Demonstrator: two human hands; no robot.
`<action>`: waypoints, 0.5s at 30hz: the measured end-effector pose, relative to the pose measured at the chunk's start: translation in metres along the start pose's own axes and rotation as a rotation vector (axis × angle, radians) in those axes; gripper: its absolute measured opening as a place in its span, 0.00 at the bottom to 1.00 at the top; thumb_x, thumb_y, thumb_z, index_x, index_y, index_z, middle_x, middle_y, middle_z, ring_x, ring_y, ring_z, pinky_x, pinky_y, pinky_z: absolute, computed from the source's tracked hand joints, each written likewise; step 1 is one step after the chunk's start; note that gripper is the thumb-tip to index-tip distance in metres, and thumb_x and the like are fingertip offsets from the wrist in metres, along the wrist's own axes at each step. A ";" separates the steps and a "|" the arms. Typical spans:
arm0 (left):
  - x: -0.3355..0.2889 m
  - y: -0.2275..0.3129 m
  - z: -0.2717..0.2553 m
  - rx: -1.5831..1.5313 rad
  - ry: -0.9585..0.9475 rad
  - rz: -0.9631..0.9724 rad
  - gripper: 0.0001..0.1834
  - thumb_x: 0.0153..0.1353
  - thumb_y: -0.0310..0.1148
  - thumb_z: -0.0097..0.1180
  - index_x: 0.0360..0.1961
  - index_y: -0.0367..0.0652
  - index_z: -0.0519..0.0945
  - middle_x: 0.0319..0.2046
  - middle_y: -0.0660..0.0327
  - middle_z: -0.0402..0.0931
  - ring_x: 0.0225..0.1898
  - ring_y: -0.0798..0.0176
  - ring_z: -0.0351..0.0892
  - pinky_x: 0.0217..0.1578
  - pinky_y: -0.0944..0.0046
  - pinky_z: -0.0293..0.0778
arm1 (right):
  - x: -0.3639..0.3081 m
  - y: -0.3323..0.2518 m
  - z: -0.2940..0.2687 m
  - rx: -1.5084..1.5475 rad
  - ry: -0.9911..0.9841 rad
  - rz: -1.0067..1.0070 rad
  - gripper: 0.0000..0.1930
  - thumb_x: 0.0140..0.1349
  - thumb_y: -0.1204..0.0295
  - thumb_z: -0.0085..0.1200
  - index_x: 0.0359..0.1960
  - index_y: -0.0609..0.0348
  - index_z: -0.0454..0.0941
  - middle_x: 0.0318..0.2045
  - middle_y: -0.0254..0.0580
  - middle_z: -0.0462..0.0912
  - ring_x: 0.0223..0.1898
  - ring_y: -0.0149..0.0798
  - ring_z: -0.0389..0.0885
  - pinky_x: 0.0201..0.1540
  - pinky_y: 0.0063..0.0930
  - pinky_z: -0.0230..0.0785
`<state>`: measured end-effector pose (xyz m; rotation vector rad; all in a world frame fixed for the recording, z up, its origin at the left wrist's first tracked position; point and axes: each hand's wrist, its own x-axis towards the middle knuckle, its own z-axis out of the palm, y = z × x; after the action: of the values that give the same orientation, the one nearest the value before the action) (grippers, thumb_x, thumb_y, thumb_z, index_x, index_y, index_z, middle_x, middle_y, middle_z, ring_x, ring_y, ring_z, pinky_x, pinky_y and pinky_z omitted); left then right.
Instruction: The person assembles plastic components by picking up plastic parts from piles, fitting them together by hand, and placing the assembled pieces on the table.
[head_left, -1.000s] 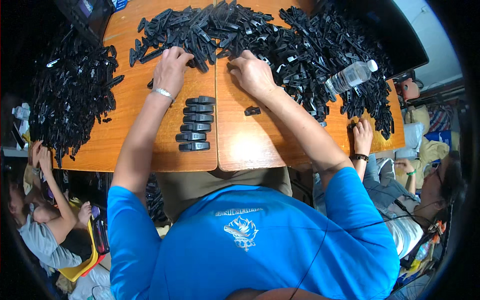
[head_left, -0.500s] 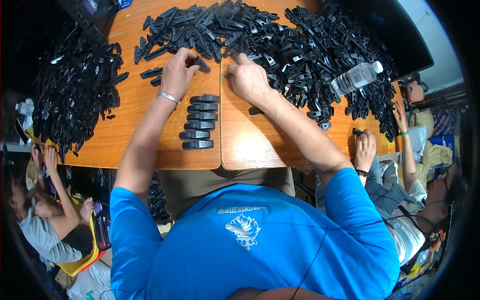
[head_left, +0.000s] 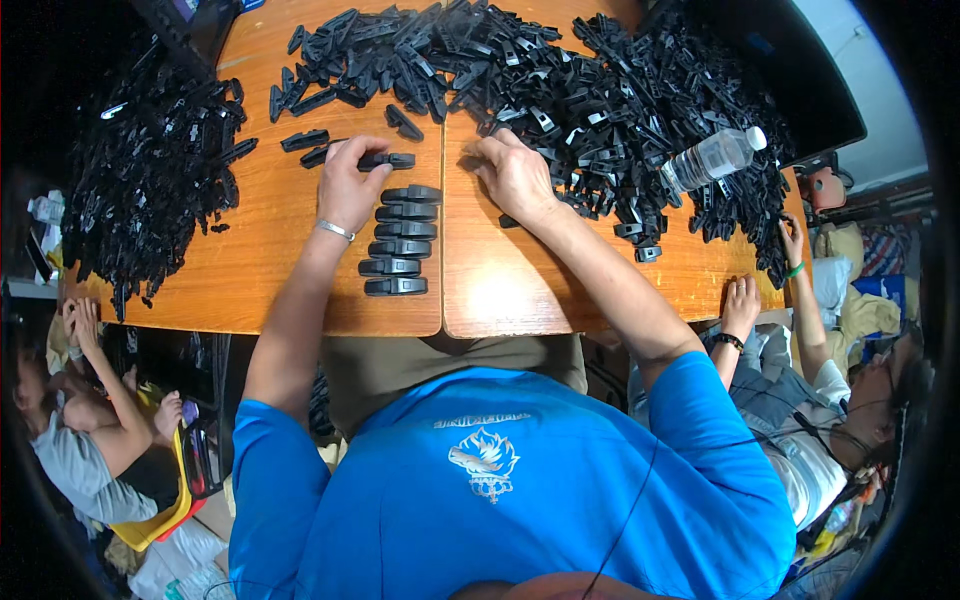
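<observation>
My left hand (head_left: 348, 188) pinches a black plastic clip-like piece (head_left: 392, 160) just above the far end of a row of black clips. In that row, several black plastic clips (head_left: 397, 268) lie side by side on the wooden table (head_left: 540, 290). My right hand (head_left: 518, 178) is curled at the near edge of a large heap of black plastic parts (head_left: 590, 120). Its fingertips are bent together and smeared, so whatever they may hold is hidden. Beyond my left hand lies a single black piece (head_left: 404, 123), and two more rest to its left, one partly behind the hand.
A second dark heap of parts (head_left: 150, 190) covers the table's left end. A clear plastic bottle (head_left: 712, 160) lies tilted on the right heap. Co-workers sit at both sides; one person's hand (head_left: 740, 308) rests at the right front edge. A seam runs down the table's middle.
My left hand has drawn nearer to me and now holds a piece above the row; the angled piece by its fingers now lies apart. My right hand has shifted slightly nearer and right.
</observation>
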<state>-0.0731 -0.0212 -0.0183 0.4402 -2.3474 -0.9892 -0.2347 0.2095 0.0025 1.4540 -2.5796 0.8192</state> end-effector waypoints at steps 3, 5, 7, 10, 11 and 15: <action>-0.003 -0.002 0.000 -0.060 -0.001 -0.048 0.18 0.59 0.24 0.72 0.52 0.44 0.87 0.47 0.60 0.88 0.57 0.53 0.81 0.59 0.55 0.78 | 0.000 0.001 -0.013 0.046 -0.065 -0.001 0.19 0.60 0.80 0.64 0.54 0.56 0.87 0.47 0.51 0.85 0.45 0.61 0.88 0.50 0.51 0.82; -0.004 -0.003 0.000 -0.074 0.006 -0.071 0.19 0.59 0.23 0.72 0.53 0.45 0.87 0.48 0.60 0.89 0.57 0.54 0.81 0.60 0.55 0.78 | 0.002 0.000 -0.024 0.071 -0.121 0.008 0.20 0.60 0.81 0.63 0.55 0.57 0.87 0.48 0.52 0.85 0.46 0.61 0.88 0.52 0.50 0.82; -0.005 -0.004 0.001 -0.051 0.059 -0.026 0.20 0.59 0.24 0.73 0.54 0.45 0.87 0.47 0.60 0.88 0.55 0.55 0.81 0.58 0.55 0.78 | 0.002 0.000 -0.033 0.064 -0.172 0.054 0.20 0.61 0.81 0.62 0.56 0.59 0.86 0.49 0.52 0.85 0.48 0.61 0.88 0.53 0.50 0.81; -0.007 -0.009 -0.006 0.127 0.090 0.055 0.19 0.61 0.26 0.74 0.53 0.41 0.87 0.46 0.58 0.84 0.47 0.56 0.83 0.55 0.57 0.81 | 0.005 -0.013 -0.028 0.009 -0.096 0.046 0.17 0.63 0.76 0.63 0.55 0.60 0.86 0.49 0.53 0.85 0.48 0.61 0.88 0.53 0.49 0.82; -0.007 -0.011 -0.006 0.129 0.089 0.053 0.19 0.61 0.26 0.74 0.53 0.41 0.87 0.46 0.58 0.84 0.47 0.56 0.83 0.55 0.57 0.81 | 0.006 -0.022 -0.027 -0.003 -0.100 0.056 0.15 0.65 0.72 0.66 0.52 0.61 0.87 0.49 0.54 0.86 0.48 0.60 0.89 0.52 0.50 0.82; -0.004 -0.006 -0.003 0.171 0.027 0.006 0.12 0.59 0.30 0.76 0.43 0.42 0.89 0.42 0.59 0.83 0.47 0.53 0.82 0.51 0.54 0.79 | 0.013 -0.018 -0.015 -0.208 -0.240 0.104 0.13 0.63 0.67 0.70 0.45 0.62 0.87 0.49 0.55 0.86 0.47 0.58 0.90 0.52 0.51 0.83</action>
<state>-0.0679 -0.0252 -0.0221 0.5079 -2.4170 -0.7782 -0.2299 0.1992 0.0266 1.4460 -2.8319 0.3885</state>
